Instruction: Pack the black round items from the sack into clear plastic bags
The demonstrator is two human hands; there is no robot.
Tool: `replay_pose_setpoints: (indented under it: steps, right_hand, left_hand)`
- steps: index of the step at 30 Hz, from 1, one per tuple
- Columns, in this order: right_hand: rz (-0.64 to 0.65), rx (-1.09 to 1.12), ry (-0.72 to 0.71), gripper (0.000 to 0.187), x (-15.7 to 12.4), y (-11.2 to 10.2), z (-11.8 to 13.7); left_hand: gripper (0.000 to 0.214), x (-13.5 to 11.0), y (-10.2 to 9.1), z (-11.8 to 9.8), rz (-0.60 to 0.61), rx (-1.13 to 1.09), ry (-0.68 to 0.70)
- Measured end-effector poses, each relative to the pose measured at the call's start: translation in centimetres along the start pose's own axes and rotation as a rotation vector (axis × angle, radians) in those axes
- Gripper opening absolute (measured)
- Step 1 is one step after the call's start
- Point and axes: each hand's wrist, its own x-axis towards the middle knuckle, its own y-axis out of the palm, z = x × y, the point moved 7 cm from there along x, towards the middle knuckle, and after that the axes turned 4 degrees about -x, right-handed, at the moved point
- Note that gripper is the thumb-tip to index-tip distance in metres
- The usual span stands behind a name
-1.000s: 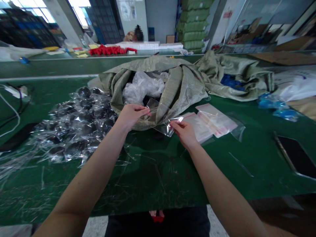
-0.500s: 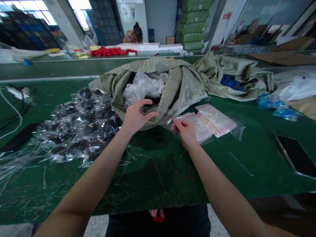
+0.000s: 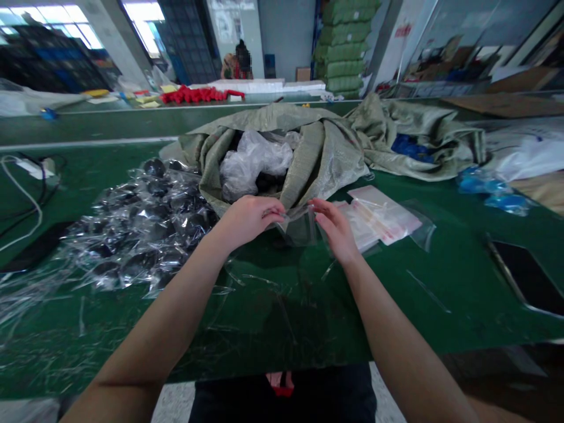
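Both edges of a clear bag (image 3: 302,228) are pinched: our left hand (image 3: 249,218) grips its left side, our right hand (image 3: 335,230) its right. We hold it just above the green counter (image 3: 440,282), before the woven sack (image 3: 324,153), beside piled filled bags (image 3: 141,226).

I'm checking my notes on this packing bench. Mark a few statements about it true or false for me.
1. The left hand and right hand hold one clear bag between them. True.
2. The pile of bagged black parts lies on the person's right. False: it lies on the left.
3. The woven sack lies open behind the hands, with crumpled plastic in its mouth. True.
4. The stack of red-striped bags rests on top of the sack. False: it lies flat on the green table, just beyond the right hand.
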Motion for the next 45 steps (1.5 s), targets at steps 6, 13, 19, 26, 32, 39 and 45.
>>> replay_pose_setpoints:
  steps: [6, 13, 19, 26, 32, 39, 45]
  right_hand:
    - [0.086, 0.070, 0.121, 0.027, -0.4, 2.0, -0.8]
    - [-0.107, 0.218, 0.153, 0.023, -1.3, 1.8, -0.7]
    - [-0.141, 0.043, 0.075, 0.018, -2.4, 1.8, 1.3]
    - [-0.320, -0.446, -0.166, 0.014, -3.6, 1.5, 5.0]
    - [-0.349, -0.767, -0.333, 0.016, -4.4, 2.5, 8.8]
    - [-0.152, -0.743, -0.213, 0.022, -1.4, 4.0, 10.4]
    - [0.016, -0.830, -0.186, 0.024, 2.6, 7.0, 11.1]
  left_hand:
    - [0.017, -0.1, -0.7, -0.1, -0.153, -0.016, -0.025]
    - [0.037, -0.7, 2.0, -3.3, -0.266, 0.115, -0.027]
    - [0.014, -0.6, 2.8, -3.1, -0.238, 0.083, -0.057]
    - [0.012, -1.3, 1.5, -4.0, -0.375, 0.149, -0.054]
    - [0.016, -2.3, 0.5, -5.2, -0.466, 0.297, -0.089]
    - [0.015, -2.1, -1.7, -4.0, -0.474, 0.233, -0.120]
    - [0.014, -1.3, -3.0, -0.8, -0.359, 0.031, -0.201]
